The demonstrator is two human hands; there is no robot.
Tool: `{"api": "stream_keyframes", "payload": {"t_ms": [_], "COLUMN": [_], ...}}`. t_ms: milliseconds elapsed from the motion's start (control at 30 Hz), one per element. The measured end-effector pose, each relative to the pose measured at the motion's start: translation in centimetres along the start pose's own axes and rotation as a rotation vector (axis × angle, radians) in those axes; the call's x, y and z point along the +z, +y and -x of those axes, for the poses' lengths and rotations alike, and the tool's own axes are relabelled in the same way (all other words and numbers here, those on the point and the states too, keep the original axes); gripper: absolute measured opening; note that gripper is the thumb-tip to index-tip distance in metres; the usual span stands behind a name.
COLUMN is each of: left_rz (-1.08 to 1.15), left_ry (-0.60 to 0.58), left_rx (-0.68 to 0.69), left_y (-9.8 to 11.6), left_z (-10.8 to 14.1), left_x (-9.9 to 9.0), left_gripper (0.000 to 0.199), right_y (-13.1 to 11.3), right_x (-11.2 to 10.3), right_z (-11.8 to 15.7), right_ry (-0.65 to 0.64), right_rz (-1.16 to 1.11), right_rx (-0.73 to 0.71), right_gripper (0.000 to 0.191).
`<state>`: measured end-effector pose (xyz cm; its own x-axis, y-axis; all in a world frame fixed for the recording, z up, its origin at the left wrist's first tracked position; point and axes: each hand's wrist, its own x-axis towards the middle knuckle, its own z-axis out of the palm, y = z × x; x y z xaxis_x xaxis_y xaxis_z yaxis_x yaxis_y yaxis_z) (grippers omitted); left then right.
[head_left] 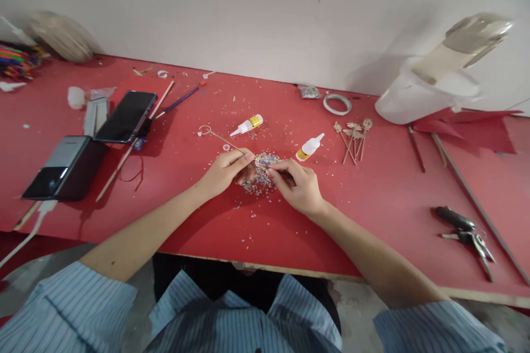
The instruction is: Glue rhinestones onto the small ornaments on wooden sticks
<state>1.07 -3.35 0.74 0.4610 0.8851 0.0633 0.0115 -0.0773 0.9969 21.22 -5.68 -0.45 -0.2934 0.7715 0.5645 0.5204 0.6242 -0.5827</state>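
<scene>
My left hand (229,172) is closed on a thin wooden stick (226,139) that slants up and to the left. Close on its right, my right hand (298,183) has thumb and forefinger pinched together over something too small to make out. Beneath and between both hands lies a pile of small glittery chips (260,183) on the red table (265,242). One glue bottle with a yellow label (248,124) lies behind my left hand. Another glue bottle (309,147) is just behind my right hand, its nozzle pointing up and right.
Phones (126,116), a power bank and long sticks are at left. Several sticks with cut-out tops (351,135), a tape roll (337,104) and a white bucket (406,96) stand or lie at right. Keys (470,237) lie near the front right edge.
</scene>
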Motion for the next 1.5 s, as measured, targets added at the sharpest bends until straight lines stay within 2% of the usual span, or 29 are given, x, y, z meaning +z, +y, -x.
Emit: {"api": "stream_keyframes", "payload": {"t_ms": [300,500,1133,1500], "left_rz": [0.009,0.007,0.024,0.043], "left_ry": [0.007,-0.005,0.01,-0.027], "left_rx": [0.006,0.017,0.002,0.009], "left_y": [0.08,0.09,0.28,0.09], "left_z": [-0.01,0.03,-0.03,-0.08], "left_x": [0.09,-0.03,0.1,-0.09], "left_gripper": [0.035,0.036,0.033,0.033], "right_y": [0.15,-0.23,0.43,0.08], "right_x": [0.1,-0.04,-0.01,-0.21], "right_z": [0.01,-0.02,0.08,0.09], "right_ry": [0.01,0.06,0.021,0.054], "right_rz": [0.033,-0.004,0.038,0.006], "right_rx": [-0.037,-0.032,-0.09,-0.12], "right_gripper": [0.004,0.002,0.003,0.008]}}
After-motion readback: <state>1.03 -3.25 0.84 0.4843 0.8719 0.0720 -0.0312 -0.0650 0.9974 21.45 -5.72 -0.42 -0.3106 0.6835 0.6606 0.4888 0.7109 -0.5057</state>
